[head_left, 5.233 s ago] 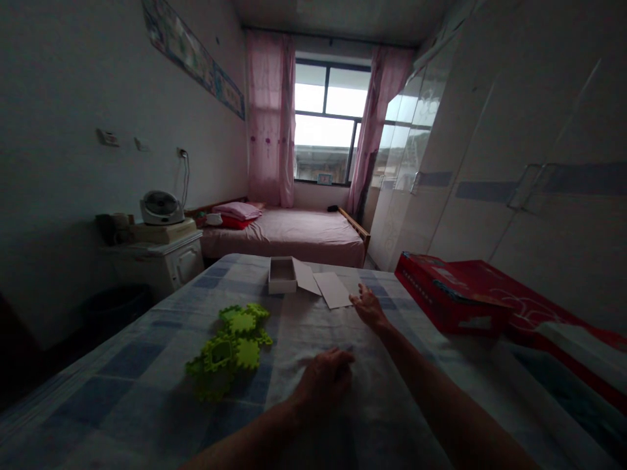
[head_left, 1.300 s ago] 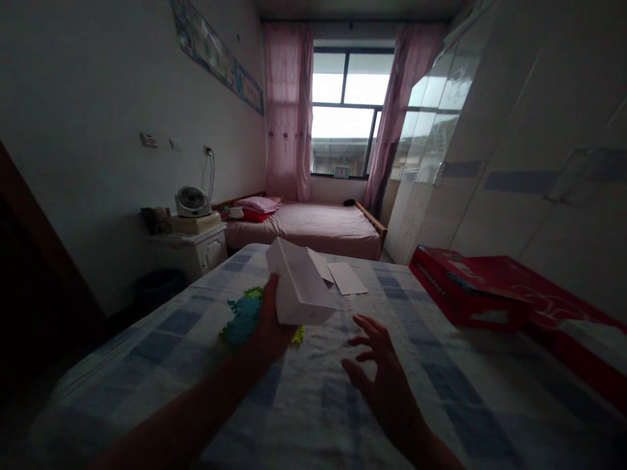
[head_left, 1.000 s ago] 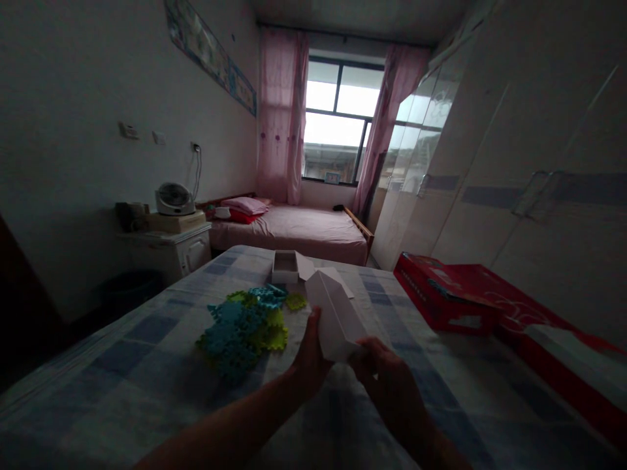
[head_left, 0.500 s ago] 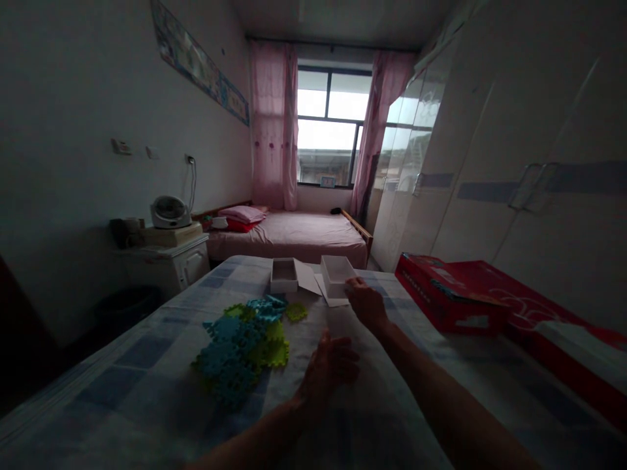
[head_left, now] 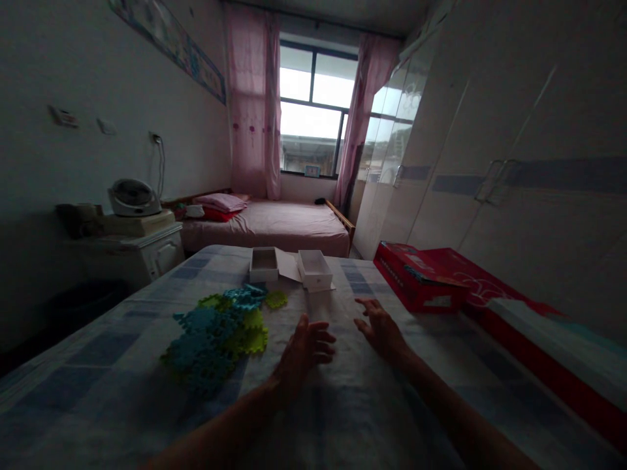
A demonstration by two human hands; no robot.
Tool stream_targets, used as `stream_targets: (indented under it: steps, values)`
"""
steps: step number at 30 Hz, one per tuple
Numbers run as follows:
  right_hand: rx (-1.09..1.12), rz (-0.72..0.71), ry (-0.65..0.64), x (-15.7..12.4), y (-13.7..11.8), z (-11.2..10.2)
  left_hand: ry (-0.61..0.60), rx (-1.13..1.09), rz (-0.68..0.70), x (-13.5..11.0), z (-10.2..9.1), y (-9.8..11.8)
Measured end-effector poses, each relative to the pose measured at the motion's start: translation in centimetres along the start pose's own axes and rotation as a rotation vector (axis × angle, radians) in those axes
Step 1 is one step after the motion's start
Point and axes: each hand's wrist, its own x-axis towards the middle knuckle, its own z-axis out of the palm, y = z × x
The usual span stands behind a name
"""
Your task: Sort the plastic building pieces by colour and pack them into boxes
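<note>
Toothed blue and yellow-green puzzle pieces (head_left: 208, 329) lie heaped left of the left hand (head_left: 304, 344); beyond it, leftward, sits a white open-topped box (head_left: 264, 274). That hand is empty, fingers spread; straight beyond its fingers stands a second white box (head_left: 317, 283). The right hand (head_left: 385, 331), fingers parted, holds nothing, left of a red carton (head_left: 421, 279).

Two open white boxes (head_left: 264, 275) near the far edge of the checked cloth (head_left: 110, 349); one heap of gear-edged pieces (head_left: 208, 326), individually uncountable; two hands (head_left: 304, 346); one fan (head_left: 133, 196); two pink curtains (head_left: 249, 98).
</note>
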Motion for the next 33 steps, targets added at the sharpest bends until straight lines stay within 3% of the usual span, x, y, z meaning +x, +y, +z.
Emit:
stream_targets:
  steps: [3, 6, 10, 13, 18, 23, 28, 33]
  values:
    - [0.017, 0.058, -0.018, -0.6, 1.4, -0.6, 0.006, 0.101, 0.057, -0.3, 0.3, -0.1]
    - [-0.011, 0.068, -0.067, 0.1, 1.6, 0.0, 0.005, 0.356, 0.149, -0.4, 0.6, -0.8]
    - [-0.171, 0.140, -0.166, 3.1, 0.4, 2.2, -0.081, 0.793, 0.259, -0.8, 0.6, -2.0]
    - [-0.259, 0.200, -0.229, 6.1, -0.8, 4.2, -0.137, 0.984, 0.318, -1.4, 0.7, -2.3]
    - [-0.250, 0.244, -0.216, 9.9, -3.1, 7.7, -0.185, 1.069, 0.341, -1.5, 0.7, -2.0]
    - [-0.218, 0.195, -0.220, 11.7, -5.5, 9.8, -0.210, 1.143, 0.420, -1.0, 0.4, -2.4]
    - [-0.199, 0.151, -0.240, 11.7, -6.9, 10.2, -0.209, 1.140, 0.412, -0.8, 0.2, -2.7]
    - [-0.094, 0.073, -0.208, 8.9, -6.8, 8.7, -0.212, 1.091, 0.400, -1.0, 0.4, -2.1]
